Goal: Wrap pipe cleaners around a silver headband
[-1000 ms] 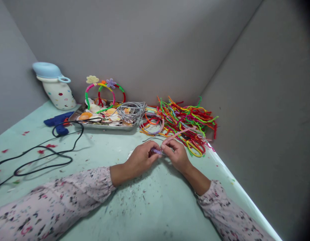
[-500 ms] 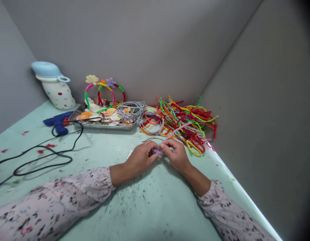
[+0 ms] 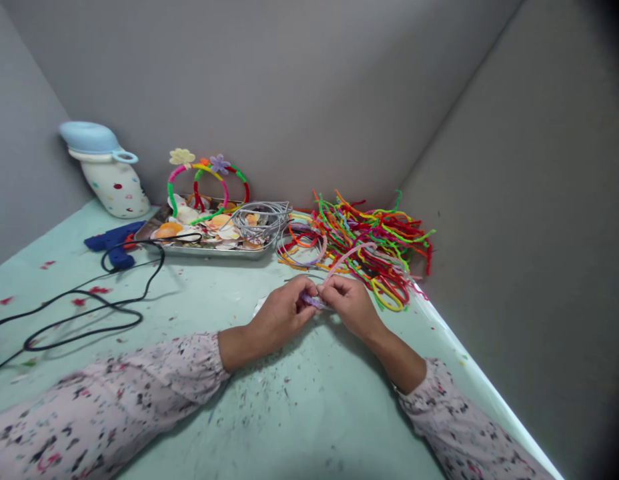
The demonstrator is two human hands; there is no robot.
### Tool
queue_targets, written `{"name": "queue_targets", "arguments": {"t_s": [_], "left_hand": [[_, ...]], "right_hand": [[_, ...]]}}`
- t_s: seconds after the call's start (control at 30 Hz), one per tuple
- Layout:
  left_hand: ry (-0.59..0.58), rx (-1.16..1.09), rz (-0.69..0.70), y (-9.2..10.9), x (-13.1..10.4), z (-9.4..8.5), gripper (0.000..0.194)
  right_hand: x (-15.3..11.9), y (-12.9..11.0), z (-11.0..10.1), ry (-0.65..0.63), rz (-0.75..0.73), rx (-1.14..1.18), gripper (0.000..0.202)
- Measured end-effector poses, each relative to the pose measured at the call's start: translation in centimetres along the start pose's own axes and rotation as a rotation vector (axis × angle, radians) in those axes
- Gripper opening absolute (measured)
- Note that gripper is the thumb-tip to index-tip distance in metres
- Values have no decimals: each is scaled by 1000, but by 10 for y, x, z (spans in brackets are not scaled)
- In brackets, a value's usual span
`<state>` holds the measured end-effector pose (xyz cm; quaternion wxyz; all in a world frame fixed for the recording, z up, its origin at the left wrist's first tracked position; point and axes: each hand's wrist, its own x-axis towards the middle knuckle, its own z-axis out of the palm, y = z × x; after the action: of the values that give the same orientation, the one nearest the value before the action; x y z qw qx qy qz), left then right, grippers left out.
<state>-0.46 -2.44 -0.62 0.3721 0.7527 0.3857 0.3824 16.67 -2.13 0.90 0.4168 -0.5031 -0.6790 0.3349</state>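
Note:
My left hand [image 3: 284, 309] is closed on a hoop wrapped in purple fuzzy pipe cleaner [image 3: 312, 301]. Against it, my right hand [image 3: 350, 301] pinches a pink pipe cleaner [image 3: 347, 257], whose free end arcs up and to the right. Both sets of fingertips meet just above the table at the purple wrap. Part of a bare grey wire shows behind the fingers; most of the hoop is hidden by my hands.
A metal tray [image 3: 214, 252] holds shell-like pieces, grey wire coils [image 3: 262, 223] and flowered hoops [image 3: 197, 193]. Right of it lies a heap of coloured pipe cleaners [image 3: 374, 230]. At left are a blue glue gun [image 3: 120, 245], its black cord [image 3: 139, 313] and a white bottle [image 3: 114, 187].
The pink pipe cleaner has bent from nearly straight into an arc, its tip curving right. My right hand has shifted very slightly; my left hand stays on the purple wrap.

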Motion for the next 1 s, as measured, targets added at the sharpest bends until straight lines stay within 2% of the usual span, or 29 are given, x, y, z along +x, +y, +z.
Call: {"name": "queue_targets", "arguments": {"t_s": [0.37, 0.6, 1.0], "left_hand": [[-24, -18, -12, 1, 0, -1, 13], [-34, -25, -21, -1, 0, 0, 19], [-43, -36, -31, 3, -1, -2, 20]], "right_hand": [[-1, -4, -1, -16, 37, 28, 24], [-1, -3, -2, -26, 51, 35, 19], [-2, -5, -1, 2, 20, 10, 24]]}}
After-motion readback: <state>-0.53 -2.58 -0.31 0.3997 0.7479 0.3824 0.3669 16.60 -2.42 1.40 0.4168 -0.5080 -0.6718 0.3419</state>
